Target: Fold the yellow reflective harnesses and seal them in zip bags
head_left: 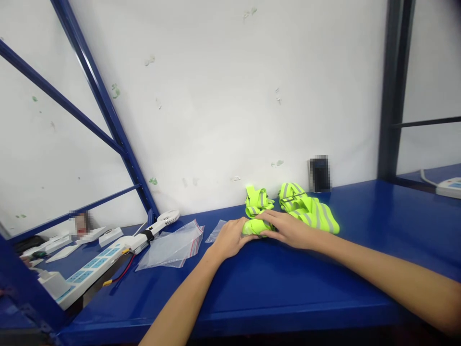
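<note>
Between my two hands a folded neon-yellow reflective strap bundle [257,226] lies on the blue shelf. My left hand [230,236] grips its left end, thumb in front and fingers behind. From the right, my right hand [283,227] closes over the other end, fingers on top and thumb at the near side. Just behind stands another rolled reflective strap [257,199]. Looser reflective straps [315,214] with grey stripes spread to the right, partly behind my right forearm. A small clear bag [216,230] lies left of my left hand, partly hidden by it.
Clear zip bags [173,245] are stacked to the left. Beside them are a white handheld fan [167,218], a long power strip [93,269] and a red-black cable with yellow connectors [124,269]. A dark box [320,175] stands by the wall. Blue posts [104,105] frame the shelf.
</note>
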`<control>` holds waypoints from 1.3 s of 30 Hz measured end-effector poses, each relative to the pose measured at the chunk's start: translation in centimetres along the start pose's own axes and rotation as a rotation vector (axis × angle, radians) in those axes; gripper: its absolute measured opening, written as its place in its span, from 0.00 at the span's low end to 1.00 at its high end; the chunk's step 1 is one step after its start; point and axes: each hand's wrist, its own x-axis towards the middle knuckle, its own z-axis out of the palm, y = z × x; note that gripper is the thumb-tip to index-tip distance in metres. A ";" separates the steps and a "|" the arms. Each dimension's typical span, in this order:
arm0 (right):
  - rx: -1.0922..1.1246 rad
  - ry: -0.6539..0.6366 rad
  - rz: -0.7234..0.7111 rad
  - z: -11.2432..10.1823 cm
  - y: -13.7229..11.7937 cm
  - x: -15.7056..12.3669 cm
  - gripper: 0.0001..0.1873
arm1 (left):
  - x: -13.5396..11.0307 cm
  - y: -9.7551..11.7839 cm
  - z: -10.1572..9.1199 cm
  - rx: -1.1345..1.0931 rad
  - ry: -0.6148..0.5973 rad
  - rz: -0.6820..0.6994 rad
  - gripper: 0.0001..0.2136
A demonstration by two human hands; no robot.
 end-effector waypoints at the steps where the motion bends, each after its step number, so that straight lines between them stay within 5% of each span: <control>1: -0.011 -0.005 0.015 0.0 0.0 0.0 0.21 | 0.0 0.0 0.0 0.007 0.000 -0.002 0.21; 16: 0.013 0.006 -0.049 1.1 0.1 0.2 0.17 | 0.4 0.2 -0.1 0.173 -0.012 0.084 0.26; 25: 0.127 0.186 0.051 2.1 0.9 0.8 0.17 | 0.9 -0.2 0.5 0.169 0.007 0.070 0.18; 31: 0.157 0.127 0.089 1.7 1.6 0.2 0.34 | 0.6 -1.7 0.2 0.056 -0.010 0.092 0.18; 35: 0.064 0.113 0.061 1.5 1.3 0.1 0.17 | 0.1 -1.3 -0.3 -0.040 0.000 0.117 0.20; 39: 0.046 0.121 -0.073 1.3 0.1 0.1 0.15 | -0.5 -0.3 -0.7 -0.090 0.001 0.073 0.26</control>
